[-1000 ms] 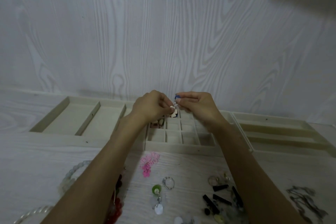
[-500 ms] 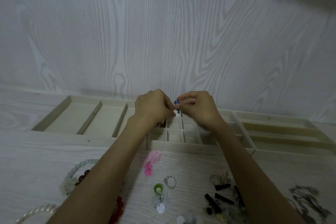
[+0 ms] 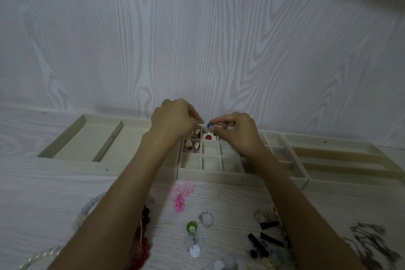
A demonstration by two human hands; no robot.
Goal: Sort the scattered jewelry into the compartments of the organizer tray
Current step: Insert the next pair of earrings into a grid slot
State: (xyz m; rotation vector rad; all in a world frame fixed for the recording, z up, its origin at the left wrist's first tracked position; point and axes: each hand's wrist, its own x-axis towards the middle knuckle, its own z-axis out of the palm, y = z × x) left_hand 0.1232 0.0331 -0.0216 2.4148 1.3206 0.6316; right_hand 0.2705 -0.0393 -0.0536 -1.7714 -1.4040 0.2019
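Jewelry-wise, the piece that matters is the small round blue bead [image 3: 210, 125], pinched at the fingertips of the right hand [image 3: 237, 132] right above the far row of little square cells in the cream fabric organizer tray [image 3: 219, 176]. A red bead [image 3: 208, 137] already sits in the cell just below it, so the drop looks basically straight down. The left hand [image 3: 173, 119] is curled close beside it, touching or nearly so, but I can't tell whether it's gripping anything.

pale woodgrain wall [image 3: 197, 39], perhaps matching tabletop [image 3: 43, 182]
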